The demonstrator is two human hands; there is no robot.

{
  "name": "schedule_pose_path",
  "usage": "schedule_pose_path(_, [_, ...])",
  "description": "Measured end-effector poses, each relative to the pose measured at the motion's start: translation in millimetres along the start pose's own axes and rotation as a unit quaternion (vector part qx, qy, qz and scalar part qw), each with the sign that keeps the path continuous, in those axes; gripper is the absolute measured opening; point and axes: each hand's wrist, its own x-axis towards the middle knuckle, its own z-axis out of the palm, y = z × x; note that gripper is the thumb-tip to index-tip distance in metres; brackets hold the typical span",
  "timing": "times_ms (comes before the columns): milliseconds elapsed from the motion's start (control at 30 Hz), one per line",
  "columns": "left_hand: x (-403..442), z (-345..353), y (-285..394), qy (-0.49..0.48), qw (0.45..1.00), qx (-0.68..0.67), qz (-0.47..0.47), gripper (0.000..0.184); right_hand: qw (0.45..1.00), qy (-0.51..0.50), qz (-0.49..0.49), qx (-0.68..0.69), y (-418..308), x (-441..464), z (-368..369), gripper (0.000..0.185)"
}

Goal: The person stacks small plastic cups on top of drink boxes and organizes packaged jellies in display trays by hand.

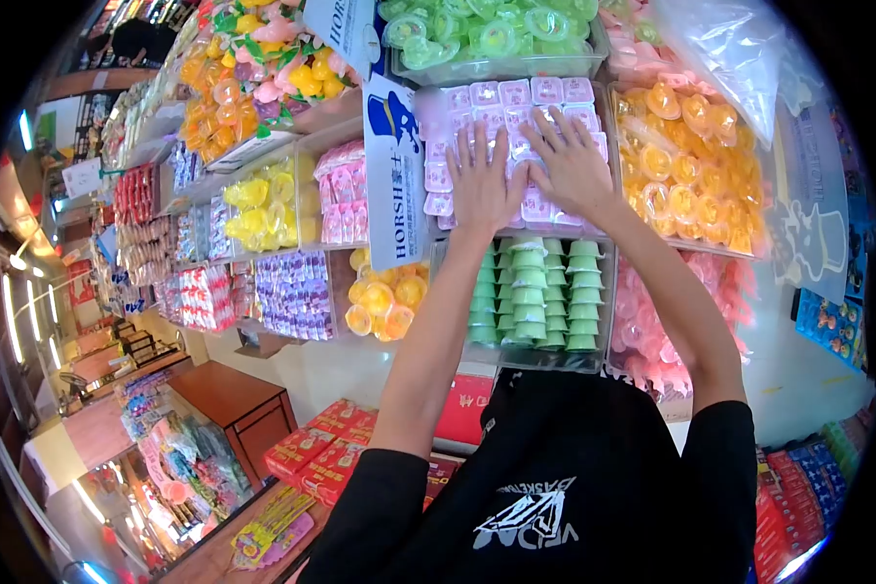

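Note:
Both palms face down on a bin of small square pink-and-white jelly cups (547,91), laid in tidy rows. My left hand (481,185) rests on the left half of the cups with its fingers spread. Beside it, thumbs nearly touching, my right hand (572,170) lies spread over the right half. Neither hand grips anything. The cups under the palms are hidden. Just below the wrists sits a clear bin of green jelly cups (529,292) stacked in columns.
Orange jelly cups (686,161) fill the bin at right; green ones (487,34) stand behind. A HORSH sign card (391,185) rises at left, near yellow packets (263,209). A clear plastic bag (730,58) hangs at upper right. Red boxes (326,448) lie lower left.

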Motion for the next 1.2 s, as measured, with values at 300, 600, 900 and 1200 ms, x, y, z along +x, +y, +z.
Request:
schedule_pose_path(300, [-5, -23, -19, 0.06, 0.99, -0.119, -0.052, 0.07, 1.0, -0.001, 0.005, 0.006, 1, -1, 1, 0.058])
schedule_pose_path(600, [-26, -11, -34, 0.018, 0.994, -0.043, -0.094, 0.073, 1.0, -0.009, 0.006, 0.002, -1, -1, -1, 0.059])
schedule_pose_path(900, [-29, -3, -19, 0.04, 0.986, 0.026, -0.157, 0.073, 1.0, -0.007, 0.01, 0.016, 0, -2, -2, 0.059])
schedule_pose_path(1200, [-38, 3, -25, 0.14, 0.977, -0.053, -0.154, 0.064, 1.0, 0.011, 0.007, 0.027, 1, -3, 0, 0.058])
